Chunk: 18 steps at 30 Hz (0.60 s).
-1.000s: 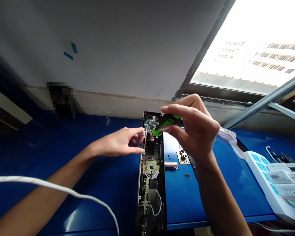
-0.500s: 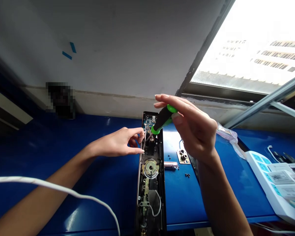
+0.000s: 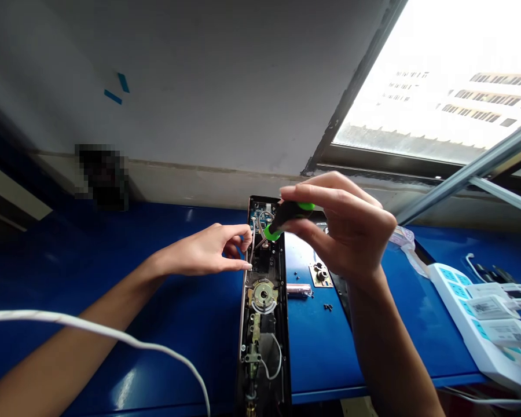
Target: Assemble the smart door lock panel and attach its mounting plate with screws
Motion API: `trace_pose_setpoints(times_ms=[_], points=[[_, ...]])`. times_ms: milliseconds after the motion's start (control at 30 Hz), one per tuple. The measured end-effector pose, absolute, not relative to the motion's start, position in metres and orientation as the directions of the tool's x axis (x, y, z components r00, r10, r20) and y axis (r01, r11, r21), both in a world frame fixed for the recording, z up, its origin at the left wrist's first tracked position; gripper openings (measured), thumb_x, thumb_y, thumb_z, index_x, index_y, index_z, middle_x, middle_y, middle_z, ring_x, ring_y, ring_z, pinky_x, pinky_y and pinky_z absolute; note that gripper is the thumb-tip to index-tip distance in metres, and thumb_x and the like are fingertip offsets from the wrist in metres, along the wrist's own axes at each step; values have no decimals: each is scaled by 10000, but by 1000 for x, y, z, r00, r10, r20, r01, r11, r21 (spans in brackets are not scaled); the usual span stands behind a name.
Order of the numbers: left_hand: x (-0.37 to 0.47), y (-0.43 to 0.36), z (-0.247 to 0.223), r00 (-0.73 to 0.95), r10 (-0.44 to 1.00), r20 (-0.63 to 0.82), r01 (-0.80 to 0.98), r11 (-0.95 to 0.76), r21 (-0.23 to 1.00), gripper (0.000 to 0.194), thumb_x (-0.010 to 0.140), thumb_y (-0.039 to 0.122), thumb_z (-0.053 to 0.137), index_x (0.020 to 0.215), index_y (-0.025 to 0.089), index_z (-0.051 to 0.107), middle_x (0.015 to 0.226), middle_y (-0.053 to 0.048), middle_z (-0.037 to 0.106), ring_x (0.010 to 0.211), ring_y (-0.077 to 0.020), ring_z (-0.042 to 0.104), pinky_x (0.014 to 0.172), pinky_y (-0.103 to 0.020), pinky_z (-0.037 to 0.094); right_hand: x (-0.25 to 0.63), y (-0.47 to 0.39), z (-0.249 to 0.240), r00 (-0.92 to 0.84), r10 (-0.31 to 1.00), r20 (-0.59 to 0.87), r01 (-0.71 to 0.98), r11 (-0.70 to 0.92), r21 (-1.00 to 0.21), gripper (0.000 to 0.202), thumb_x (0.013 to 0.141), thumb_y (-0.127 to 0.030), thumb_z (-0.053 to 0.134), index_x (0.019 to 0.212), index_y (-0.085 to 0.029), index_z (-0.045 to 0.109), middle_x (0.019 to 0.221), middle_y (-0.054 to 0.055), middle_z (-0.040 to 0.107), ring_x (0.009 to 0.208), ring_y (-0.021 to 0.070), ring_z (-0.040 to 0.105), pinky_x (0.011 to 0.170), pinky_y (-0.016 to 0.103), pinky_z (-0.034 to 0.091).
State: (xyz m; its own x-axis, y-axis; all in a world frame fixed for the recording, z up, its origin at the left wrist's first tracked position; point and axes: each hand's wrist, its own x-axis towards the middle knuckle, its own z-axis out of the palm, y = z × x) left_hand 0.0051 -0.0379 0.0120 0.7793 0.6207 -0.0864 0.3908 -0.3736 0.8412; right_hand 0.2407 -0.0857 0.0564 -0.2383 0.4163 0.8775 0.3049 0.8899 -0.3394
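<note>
A long black lock housing (image 3: 285, 324) lies lengthwise on the blue table, its inside exposed. A blue circuit board (image 3: 257, 217) sits at its far end, with a round metal mechanism (image 3: 264, 293) nearer the middle. My right hand (image 3: 351, 226) is closed around the handle of a black-and-green screwdriver (image 3: 282, 220). The tool leans, its shaft pointing down and left into the housing below the board; the tip is hard to make out. My left hand (image 3: 208, 249) has curled fingers and thumb against the housing's left edge, beside a grey wire.
Right of the housing are a pinkish wrapped cylinder (image 3: 299, 290), several small black screws (image 3: 328, 307) and a square metal plate (image 3: 320, 275). A white power strip (image 3: 464, 324) with plugs lies far right. A white cable (image 3: 113, 330) crosses the lower left, above my left forearm.
My right fingers, stretched out over the screwdriver's end before, are now bent around its handle, and the handle leans lower. My left hand stays at the housing's edge. The view has shifted slightly.
</note>
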Motion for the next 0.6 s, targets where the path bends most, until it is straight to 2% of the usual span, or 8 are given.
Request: trace_pose_setpoints(times_ms=[67, 167, 233, 400, 533, 600], points=[[6, -38, 12, 779, 621, -89, 385, -362, 849, 314, 835, 416, 741, 918, 215, 515, 860, 5, 593, 820, -187, 624, 760, -303, 521, 241, -86, 57, -217, 402, 889, 351, 882, -314, 391, 854, -294, 846, 1227, -379, 769, 995, 17, 726, 878, 199, 704, 696, 380, 661], [6, -37, 10, 782, 617, -87, 373, -351, 859, 338, 841, 406, 750, 870, 217, 472, 824, 28, 553, 789, -167, 605, 727, -281, 499, 239, -90, 59, -284, 473, 834, 316, 867, -384, 378, 1013, -242, 619, 1371, -341, 689, 1217, 51, 738, 1066, 230, 719, 872, 441, 664], [6, -37, 9, 788, 610, -85, 366, -354, 861, 346, 850, 401, 751, 858, 217, 457, 817, 37, 538, 782, -156, 589, 719, -273, 482, 238, -92, 59, -314, 514, 798, 272, 854, -443, 428, 1039, -181, 538, 1429, -323, 642, 1309, 55, 727, 1138, 239, 714, 952, 468, 646], [5, -35, 6, 798, 600, -58, 344, -374, 861, 317, 852, 378, 746, 852, 212, 475, 802, 45, 489, 742, -133, 502, 701, -265, 450, 236, -90, 56, -212, 459, 863, 346, 861, -373, 370, 876, -251, 823, 1223, -368, 766, 1040, 24, 710, 926, 205, 695, 780, 400, 660], [6, -34, 5, 794, 605, -55, 345, -376, 860, 335, 834, 382, 758, 832, 211, 470, 790, 45, 484, 733, -132, 480, 689, -264, 435, 233, -92, 56, -290, 532, 796, 297, 840, -453, 432, 1002, -196, 627, 1409, -337, 649, 1297, 61, 690, 1081, 221, 701, 894, 431, 661], [6, -34, 5, 790, 610, -51, 347, -377, 859, 320, 822, 393, 761, 845, 204, 504, 793, 35, 513, 739, -141, 497, 688, -269, 438, 231, -93, 56, -329, 534, 779, 244, 845, -476, 456, 1012, -163, 597, 1439, -321, 619, 1324, 57, 706, 1109, 219, 714, 938, 427, 658]])
